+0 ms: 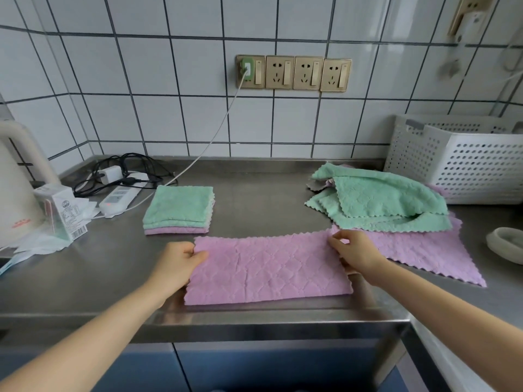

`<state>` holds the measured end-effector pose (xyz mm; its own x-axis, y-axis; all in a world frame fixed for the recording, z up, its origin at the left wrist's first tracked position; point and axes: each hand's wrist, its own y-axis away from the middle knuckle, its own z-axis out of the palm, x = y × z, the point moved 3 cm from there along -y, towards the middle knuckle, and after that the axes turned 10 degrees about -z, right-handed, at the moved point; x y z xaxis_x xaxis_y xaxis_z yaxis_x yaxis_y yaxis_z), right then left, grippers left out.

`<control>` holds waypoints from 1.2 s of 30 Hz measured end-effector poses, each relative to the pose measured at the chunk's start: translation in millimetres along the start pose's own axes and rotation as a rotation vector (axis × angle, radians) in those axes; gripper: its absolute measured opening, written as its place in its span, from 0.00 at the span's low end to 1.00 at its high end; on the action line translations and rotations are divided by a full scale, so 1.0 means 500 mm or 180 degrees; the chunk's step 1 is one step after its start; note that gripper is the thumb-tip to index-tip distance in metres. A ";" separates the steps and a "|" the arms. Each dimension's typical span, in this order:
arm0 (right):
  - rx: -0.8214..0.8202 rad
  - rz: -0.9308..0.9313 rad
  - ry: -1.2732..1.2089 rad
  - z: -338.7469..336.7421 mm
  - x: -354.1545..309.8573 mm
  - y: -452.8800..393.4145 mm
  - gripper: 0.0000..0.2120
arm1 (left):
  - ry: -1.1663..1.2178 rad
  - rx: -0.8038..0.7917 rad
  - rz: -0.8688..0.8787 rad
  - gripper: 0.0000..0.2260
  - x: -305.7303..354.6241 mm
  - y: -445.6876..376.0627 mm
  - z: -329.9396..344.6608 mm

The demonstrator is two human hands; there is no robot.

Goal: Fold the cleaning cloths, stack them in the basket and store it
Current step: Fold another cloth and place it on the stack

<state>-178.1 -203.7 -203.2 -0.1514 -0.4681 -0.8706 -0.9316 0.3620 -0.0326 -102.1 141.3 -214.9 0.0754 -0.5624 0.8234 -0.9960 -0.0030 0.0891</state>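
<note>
A pink cloth, folded in half into a long strip, lies on the steel counter in front of me. My left hand pinches its left end, thumb on top. My right hand pinches its right end near the far corner. A stack of folded cloths, green on top and pink at the bottom, sits behind the strip to the left. A loose heap of green cloths lies on a spread pink cloth at the right. The white perforated basket stands at the back right.
At the left stand a cream kettle, a small carton, a power strip with black cables and a white cord up to the wall sockets. A pale dish sits at the right edge. The counter's front lip is close.
</note>
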 end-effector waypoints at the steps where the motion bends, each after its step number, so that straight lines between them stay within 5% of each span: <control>1: -0.0008 0.0000 0.0115 0.001 0.000 -0.003 0.08 | -0.0066 0.0041 0.0031 0.20 -0.003 -0.004 0.000; 10: -0.0040 0.0260 0.0434 0.008 0.005 -0.015 0.11 | -0.0754 0.0353 0.0015 0.22 0.006 -0.022 0.009; 14: 0.0089 0.0258 0.0187 -0.003 -0.010 -0.011 0.11 | -0.1170 0.0358 0.0001 0.15 0.030 0.006 -0.013; 18: 0.0371 -0.1188 0.1621 -0.024 -0.062 0.042 0.09 | -0.2086 0.1020 0.1486 0.09 0.090 0.091 -0.028; 20: 0.0008 -0.2180 0.2071 0.003 -0.087 0.096 0.09 | -0.1727 0.0303 0.1893 0.03 0.106 0.134 -0.002; 23: -0.1093 -0.3229 0.2110 0.073 -0.082 0.159 0.10 | -0.2057 -0.0863 0.1878 0.21 0.091 0.174 0.082; 27: -0.1322 -0.3346 0.2235 0.084 -0.031 0.164 0.14 | -0.2694 -0.1039 0.1943 0.34 0.050 0.185 0.124; 36: -0.0960 -0.3454 0.2696 -0.019 0.012 0.158 0.12 | -0.2844 -0.0988 0.1766 0.32 -0.011 0.190 0.062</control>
<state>-255.6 -185.5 -206.2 0.6280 -0.7742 0.0780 -0.7292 -0.6206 -0.2884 -198.8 118.3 -228.1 -0.5663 -0.8180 0.1004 -0.8159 0.5737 0.0721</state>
